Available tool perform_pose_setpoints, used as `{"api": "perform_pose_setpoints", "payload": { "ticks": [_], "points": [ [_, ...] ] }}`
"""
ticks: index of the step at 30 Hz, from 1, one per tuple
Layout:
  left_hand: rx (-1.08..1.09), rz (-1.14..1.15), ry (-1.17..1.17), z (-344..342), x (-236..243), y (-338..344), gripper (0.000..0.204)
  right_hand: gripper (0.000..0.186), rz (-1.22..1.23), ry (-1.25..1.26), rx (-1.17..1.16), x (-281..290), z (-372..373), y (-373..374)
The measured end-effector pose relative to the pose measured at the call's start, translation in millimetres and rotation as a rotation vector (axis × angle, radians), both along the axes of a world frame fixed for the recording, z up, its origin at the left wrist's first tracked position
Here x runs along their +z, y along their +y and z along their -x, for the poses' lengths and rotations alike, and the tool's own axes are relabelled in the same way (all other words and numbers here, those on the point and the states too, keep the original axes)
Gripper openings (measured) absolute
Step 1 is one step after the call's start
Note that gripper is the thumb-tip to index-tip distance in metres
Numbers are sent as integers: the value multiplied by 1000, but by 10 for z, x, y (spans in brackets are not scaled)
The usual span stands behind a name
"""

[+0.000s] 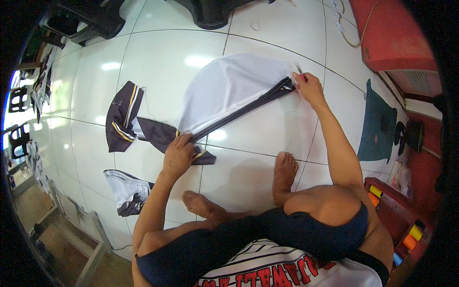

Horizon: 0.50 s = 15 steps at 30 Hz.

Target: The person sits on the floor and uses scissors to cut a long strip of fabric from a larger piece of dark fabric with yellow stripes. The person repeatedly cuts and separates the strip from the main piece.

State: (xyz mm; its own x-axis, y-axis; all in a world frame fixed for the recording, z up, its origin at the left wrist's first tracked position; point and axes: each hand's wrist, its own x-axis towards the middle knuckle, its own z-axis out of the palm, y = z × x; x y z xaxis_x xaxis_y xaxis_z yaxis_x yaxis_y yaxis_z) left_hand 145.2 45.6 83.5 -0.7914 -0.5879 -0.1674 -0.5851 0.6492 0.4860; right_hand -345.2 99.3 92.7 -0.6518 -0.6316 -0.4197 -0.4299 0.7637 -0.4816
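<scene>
A white fabric piece [224,86] with a rounded far edge lies spread on the tiled floor. Along its near side runs a folded black band [244,107], stretched slantwise between my hands. My left hand [179,155] is closed on the band's lower left end, beside dark cloth with yellow trim [160,131]. At the upper right end, my right hand [311,90] pinches the band. A thin, pointed dark tool with a pink part [301,75] sticks out by those fingers, too blurred to name. Some fabric is hidden under my left hand.
Left of the fabric lie a dark striped piece [125,117] and a white and grey folded cloth [128,191]. A dark green cloth [377,126] is at the right by a red cabinet [389,36]. Thread spools [410,241] stand lower right; black stool legs [210,16] are at the top.
</scene>
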Motion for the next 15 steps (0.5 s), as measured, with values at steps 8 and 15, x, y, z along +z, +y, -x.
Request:
{"api": "perform_pose_setpoints", "payload": {
  "ticks": [8, 15],
  "points": [
    [-14, 11, 22, 4, -3, -3, 10, 49, -6, -81, 2, -54, -222, -216],
    [-17, 23, 23, -22, -3, 5, 9, 38, 182, -6, 41, 263, -208, -194]
  ]
}}
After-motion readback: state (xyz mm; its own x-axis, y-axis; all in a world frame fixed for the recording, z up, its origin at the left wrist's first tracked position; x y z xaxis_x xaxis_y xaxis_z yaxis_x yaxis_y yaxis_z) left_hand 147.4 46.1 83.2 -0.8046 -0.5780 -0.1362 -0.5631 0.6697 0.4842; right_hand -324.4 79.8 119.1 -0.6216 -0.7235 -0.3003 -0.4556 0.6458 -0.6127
